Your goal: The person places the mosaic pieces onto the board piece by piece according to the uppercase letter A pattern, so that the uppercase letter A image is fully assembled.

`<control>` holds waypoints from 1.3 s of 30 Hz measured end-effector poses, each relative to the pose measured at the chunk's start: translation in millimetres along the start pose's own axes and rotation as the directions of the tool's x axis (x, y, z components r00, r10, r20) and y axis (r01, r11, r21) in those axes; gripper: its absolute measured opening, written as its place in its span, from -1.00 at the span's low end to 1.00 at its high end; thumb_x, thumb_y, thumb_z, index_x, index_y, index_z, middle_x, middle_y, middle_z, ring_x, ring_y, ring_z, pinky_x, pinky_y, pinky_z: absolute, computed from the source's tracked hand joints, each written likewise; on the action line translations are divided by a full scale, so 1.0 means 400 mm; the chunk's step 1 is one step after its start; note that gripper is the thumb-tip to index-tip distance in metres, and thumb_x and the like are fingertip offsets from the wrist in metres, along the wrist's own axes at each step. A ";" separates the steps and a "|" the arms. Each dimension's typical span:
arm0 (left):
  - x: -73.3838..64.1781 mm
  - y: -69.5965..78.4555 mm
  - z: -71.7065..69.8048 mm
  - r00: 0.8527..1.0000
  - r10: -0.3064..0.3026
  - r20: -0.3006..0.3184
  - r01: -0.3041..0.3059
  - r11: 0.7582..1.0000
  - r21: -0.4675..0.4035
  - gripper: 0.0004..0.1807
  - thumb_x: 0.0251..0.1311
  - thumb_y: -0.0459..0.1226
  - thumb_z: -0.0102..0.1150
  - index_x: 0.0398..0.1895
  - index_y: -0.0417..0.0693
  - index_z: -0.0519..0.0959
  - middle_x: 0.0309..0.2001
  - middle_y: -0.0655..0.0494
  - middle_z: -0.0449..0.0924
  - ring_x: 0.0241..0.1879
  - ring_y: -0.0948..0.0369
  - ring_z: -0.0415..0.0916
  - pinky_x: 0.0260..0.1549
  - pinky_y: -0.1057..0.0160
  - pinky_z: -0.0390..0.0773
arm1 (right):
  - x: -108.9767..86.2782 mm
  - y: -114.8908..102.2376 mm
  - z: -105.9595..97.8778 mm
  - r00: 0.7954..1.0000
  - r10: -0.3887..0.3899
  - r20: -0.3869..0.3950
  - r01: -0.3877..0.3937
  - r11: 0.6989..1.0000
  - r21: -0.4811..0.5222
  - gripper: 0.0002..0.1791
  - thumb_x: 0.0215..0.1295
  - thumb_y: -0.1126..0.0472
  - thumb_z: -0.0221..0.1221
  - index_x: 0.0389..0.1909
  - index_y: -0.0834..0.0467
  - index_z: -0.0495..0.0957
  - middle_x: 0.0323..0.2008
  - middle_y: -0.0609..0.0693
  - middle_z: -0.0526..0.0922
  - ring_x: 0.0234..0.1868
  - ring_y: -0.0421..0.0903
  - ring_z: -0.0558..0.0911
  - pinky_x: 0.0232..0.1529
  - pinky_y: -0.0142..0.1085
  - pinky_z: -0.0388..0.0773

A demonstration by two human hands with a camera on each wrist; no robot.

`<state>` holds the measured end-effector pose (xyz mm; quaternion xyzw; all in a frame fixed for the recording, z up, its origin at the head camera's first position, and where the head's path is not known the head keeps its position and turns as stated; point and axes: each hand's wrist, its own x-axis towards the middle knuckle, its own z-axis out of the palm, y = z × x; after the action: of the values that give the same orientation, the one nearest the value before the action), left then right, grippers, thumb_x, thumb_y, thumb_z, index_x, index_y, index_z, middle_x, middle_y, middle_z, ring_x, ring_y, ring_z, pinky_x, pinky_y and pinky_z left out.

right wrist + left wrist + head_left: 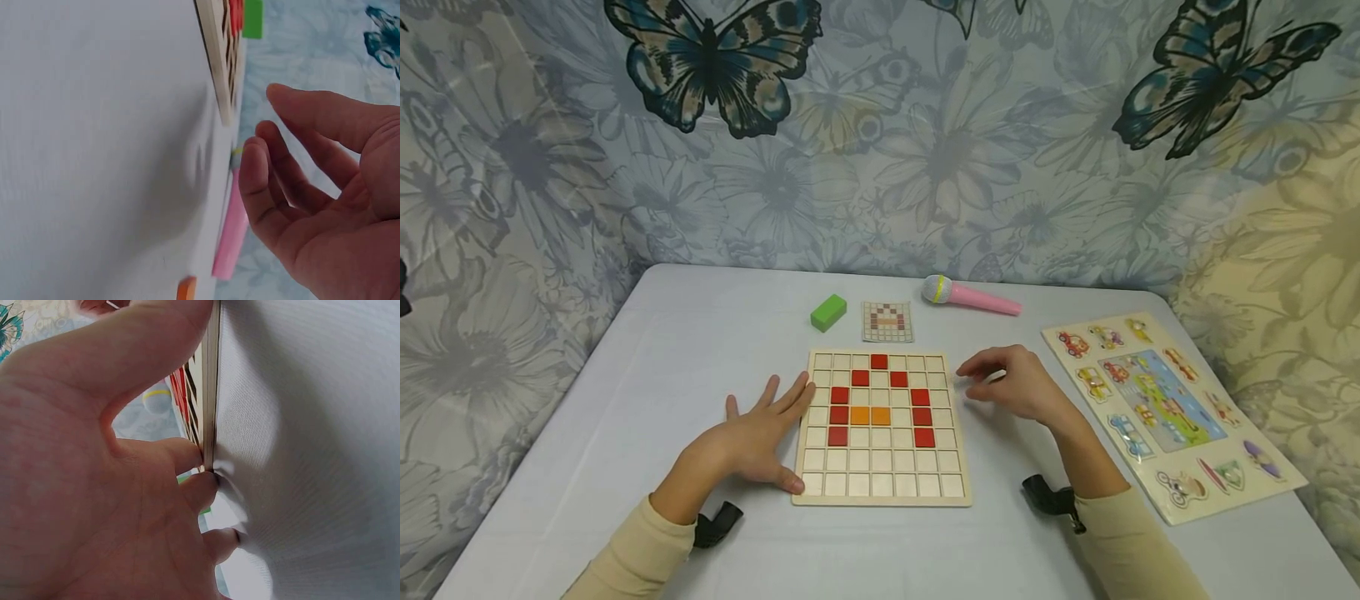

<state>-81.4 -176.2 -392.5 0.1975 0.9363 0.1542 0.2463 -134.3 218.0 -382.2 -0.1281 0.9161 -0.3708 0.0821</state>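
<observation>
A wooden grid board (883, 493) lies flat with several red tiles (925, 437) set in an arch of squares. Two orange tiles (870, 416) sit side by side in the row between the red sides. My left hand (758, 440) is spread along the board's left edge, its thumb near the lower corner and fingertips at the side. Just right of the board hovers my right hand (1017, 385), fingers loosely bent and thumb apart from them, holding nothing. In the right wrist view an orange tile (186, 289) shows on the table, low in the picture.
Behind the board lie a small pattern card (887, 322), a green block (828, 313) and a pink toy microphone (973, 295). A picture puzzle board (1078, 392) lies to the right, beside my right forearm. White cloth (625, 375) covers the table, with a patterned backdrop behind.
</observation>
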 end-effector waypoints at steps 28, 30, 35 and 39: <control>0.000 -0.003 0.002 1.000 0.008 0.000 -0.008 1.000 -0.003 0.51 -0.24 0.17 0.68 0.72 0.00 -0.10 0.74 0.07 -0.35 0.67 -0.26 -0.41 0.21 -0.77 -0.32 | -0.044 0.099 -0.108 0.989 0.147 -0.001 -0.147 0.987 -0.058 -0.67 0.15 0.36 0.43 -0.03 0.20 0.77 -0.11 0.17 0.75 -0.10 0.01 0.63 -0.25 -0.29 0.56; 0.000 -0.003 0.002 1.000 0.007 -0.001 -0.007 1.000 -0.001 0.51 -0.25 0.17 0.68 0.72 -0.01 -0.09 0.74 0.07 -0.35 0.67 -0.27 -0.41 0.21 -0.78 -0.31 | -0.046 0.104 -0.111 0.989 0.149 0.000 -0.149 0.987 -0.055 -0.66 0.13 0.37 0.44 -0.03 0.22 0.76 -0.10 0.18 0.75 -0.10 0.01 0.63 -0.24 -0.28 0.56; 0.002 -0.002 0.002 1.000 0.005 -0.001 -0.005 1.000 0.011 0.51 -0.24 0.17 0.68 0.72 -0.02 -0.09 0.74 0.05 -0.34 0.67 -0.27 -0.39 0.21 -0.78 -0.29 | -0.050 0.119 -0.117 0.989 0.148 0.011 -0.148 0.989 -0.029 -0.63 0.07 0.40 0.46 -0.04 0.26 0.76 -0.10 0.18 0.77 -0.12 0.00 0.62 -0.24 -0.29 0.55; 0.001 -0.001 0.003 1.000 0.001 0.000 -0.001 1.000 0.009 0.51 -0.25 0.17 0.68 0.72 -0.02 -0.09 0.74 0.05 -0.34 0.67 -0.27 -0.39 0.21 -0.78 -0.29 | -0.054 0.130 -0.119 0.986 0.162 0.032 -0.161 0.986 -0.040 -0.64 0.05 0.43 0.44 -0.06 0.25 0.77 -0.10 0.18 0.77 -0.13 0.01 0.60 -0.20 -0.29 0.55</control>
<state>-81.4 -176.1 -393.7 0.1990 0.9368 0.1499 0.2455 -134.4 291.9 -383.4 -0.0616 0.9288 -0.3433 0.1255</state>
